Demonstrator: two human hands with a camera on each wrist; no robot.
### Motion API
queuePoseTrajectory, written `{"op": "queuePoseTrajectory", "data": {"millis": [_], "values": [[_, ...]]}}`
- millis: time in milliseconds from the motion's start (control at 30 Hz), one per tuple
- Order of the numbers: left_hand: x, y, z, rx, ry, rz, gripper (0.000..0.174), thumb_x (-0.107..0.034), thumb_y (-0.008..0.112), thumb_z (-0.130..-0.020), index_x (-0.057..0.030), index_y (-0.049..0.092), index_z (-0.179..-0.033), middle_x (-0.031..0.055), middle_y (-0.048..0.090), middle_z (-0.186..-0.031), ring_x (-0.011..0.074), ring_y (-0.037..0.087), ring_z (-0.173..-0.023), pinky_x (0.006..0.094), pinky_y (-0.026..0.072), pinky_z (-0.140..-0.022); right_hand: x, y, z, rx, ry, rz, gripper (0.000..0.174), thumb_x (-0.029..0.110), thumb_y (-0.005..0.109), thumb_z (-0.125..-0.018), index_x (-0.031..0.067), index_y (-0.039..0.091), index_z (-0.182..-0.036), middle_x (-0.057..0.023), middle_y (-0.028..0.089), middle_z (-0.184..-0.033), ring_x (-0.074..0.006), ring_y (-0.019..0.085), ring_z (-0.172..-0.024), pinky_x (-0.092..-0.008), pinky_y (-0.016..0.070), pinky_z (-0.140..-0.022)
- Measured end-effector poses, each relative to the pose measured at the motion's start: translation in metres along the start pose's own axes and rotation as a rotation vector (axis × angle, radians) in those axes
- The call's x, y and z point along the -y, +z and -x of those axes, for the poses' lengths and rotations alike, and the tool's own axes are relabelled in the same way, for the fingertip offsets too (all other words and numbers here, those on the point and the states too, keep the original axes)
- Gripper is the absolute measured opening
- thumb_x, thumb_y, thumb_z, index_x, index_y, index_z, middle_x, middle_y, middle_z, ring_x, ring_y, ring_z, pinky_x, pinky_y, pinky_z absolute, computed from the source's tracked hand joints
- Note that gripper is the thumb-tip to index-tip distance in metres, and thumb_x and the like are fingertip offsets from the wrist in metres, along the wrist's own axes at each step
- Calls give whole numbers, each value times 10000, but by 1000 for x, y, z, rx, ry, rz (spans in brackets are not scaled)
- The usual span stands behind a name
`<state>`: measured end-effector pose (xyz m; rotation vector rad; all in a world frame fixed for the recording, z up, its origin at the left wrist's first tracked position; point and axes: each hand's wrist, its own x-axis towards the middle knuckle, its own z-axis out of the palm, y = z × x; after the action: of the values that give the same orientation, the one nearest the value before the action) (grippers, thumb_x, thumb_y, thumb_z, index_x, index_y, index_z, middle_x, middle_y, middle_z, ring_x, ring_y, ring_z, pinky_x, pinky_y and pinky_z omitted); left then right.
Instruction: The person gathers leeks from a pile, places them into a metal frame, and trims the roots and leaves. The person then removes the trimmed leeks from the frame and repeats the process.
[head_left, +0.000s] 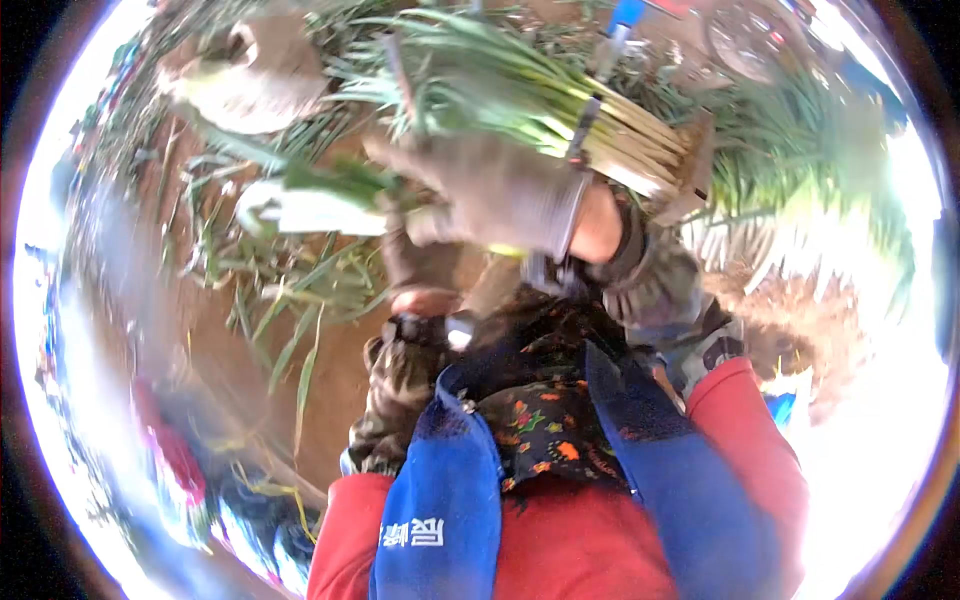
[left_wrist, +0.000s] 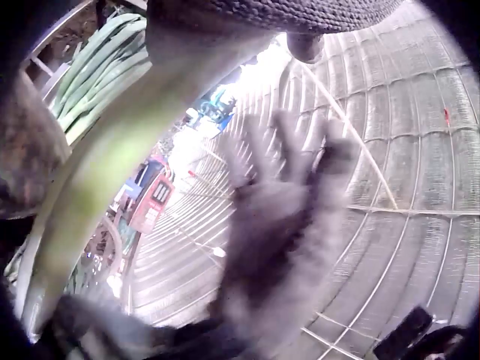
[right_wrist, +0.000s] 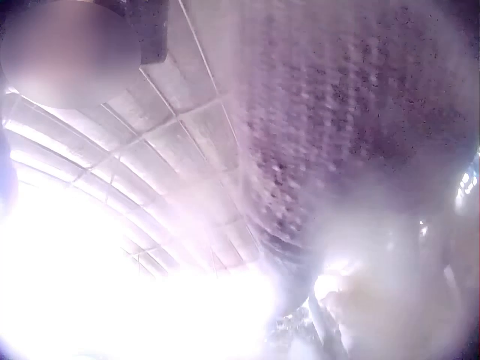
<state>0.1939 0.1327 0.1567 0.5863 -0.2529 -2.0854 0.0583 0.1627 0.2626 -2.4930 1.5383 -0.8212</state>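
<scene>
A pale ribbed roof [left_wrist: 420, 165] curves across the left wrist view. In the head view, brown ground [head_left: 340, 385] lies below, with a large heap of leeks [head_left: 810, 230] from 2 to 3 o'clock. The person's red top [head_left: 590, 545] fills 6 o'clock. A bundle of leeks [head_left: 535, 95] lies towards 1 o'clock, and loose leaves [head_left: 300, 285] are strewn at 9 o'clock. Near centre, towards 12, the gloved right hand [head_left: 490, 185] is blurred; its fingers are released, spread apart in the left wrist view. Just beside it, towards 10, the gloved left hand [head_left: 420, 262] has its fingers grasping a leek stalk [left_wrist: 101, 161], which slants from 12 to 8 o'clock in the left wrist view.
</scene>
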Motion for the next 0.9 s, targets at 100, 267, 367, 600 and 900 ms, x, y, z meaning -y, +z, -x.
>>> {"op": "queuePoseTrajectory", "data": {"millis": [100,267,367,600,900], "values": [[-14,-44,-46,93,117,24,560,-521,649,-841,-64,550,-1150,129,588,-1028,298,569,-979,524,463,-918,-16,24,71,257,251,421,800,535,608,-847,101,308,-1449,-234,589,-979,-299,634,-599,-428,518,-480],[-8,11,-31,81,202,-81,670,-527,744,-752,-31,530,-1148,147,587,-1017,300,561,-1016,539,405,-1014,-31,35,133,37,407,215,725,527,587,-863,115,376,-1420,-308,556,-984,-342,642,-592,-425,482,-420],[-14,17,-40,407,101,-11,765,-532,771,-709,-35,507,-1227,166,584,-1107,317,548,-1071,518,347,-1083,-27,17,131,-8,390,232,649,463,629,-846,127,440,-1368,-226,607,-922,-344,659,-693,-443,525,-551],[-68,64,-60,518,267,125,728,-605,692,-748,-74,548,-1226,122,630,-1136,278,572,-1097,469,438,-1001,-44,-23,128,-167,379,245,688,262,714,-776,161,426,-1392,-134,605,-767,-322,641,-725,-472,526,-649],[-97,228,-151,747,604,-411,631,-509,725,-756,-82,567,-1193,134,586,-1196,265,536,-1166,491,372,-1066,-169,-84,84,-569,330,442,604,429,622,-854,246,453,-1404,-143,625,-833,-269,635,-679,-407,521,-658]]}}
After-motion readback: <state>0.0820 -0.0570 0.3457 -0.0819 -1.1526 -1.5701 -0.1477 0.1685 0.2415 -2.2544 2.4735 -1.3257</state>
